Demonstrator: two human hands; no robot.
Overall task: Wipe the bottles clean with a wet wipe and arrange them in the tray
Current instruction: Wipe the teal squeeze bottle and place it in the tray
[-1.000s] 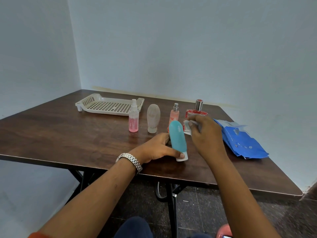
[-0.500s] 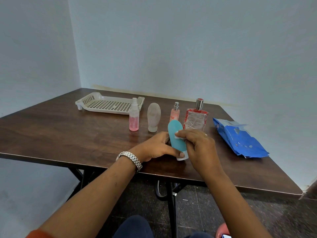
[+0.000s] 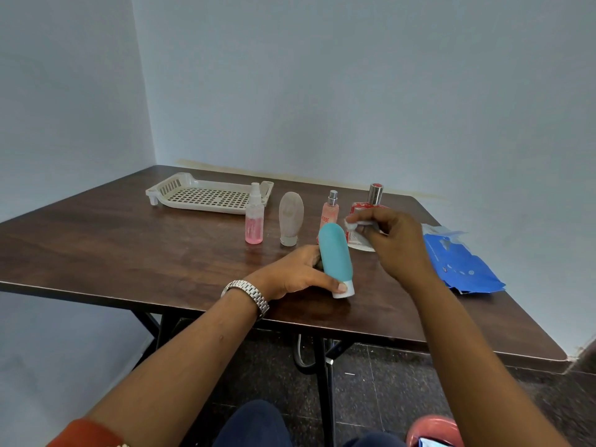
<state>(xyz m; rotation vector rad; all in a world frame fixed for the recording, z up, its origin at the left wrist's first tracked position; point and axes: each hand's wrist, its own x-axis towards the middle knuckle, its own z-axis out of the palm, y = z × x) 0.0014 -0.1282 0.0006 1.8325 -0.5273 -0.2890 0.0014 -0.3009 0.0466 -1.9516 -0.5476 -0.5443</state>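
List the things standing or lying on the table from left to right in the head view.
tray → pink spray bottle → beige tube → teal tube, held by the left hand → wipes pack. The two bottles behind the teal tube and the right hand overlap, so they are left out.

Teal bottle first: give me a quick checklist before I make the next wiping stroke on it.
1. Left hand grips the teal bottle: ok.
2. Bottle cap resting on the table: ok.
3. Right hand pinches the wet wipe: ok.
4. Wipe touching the bottle: not ok, it is held beside the top.
5. Bottle already clean: cannot tell.
6. Tray has room for it: ok, nothing is in it.
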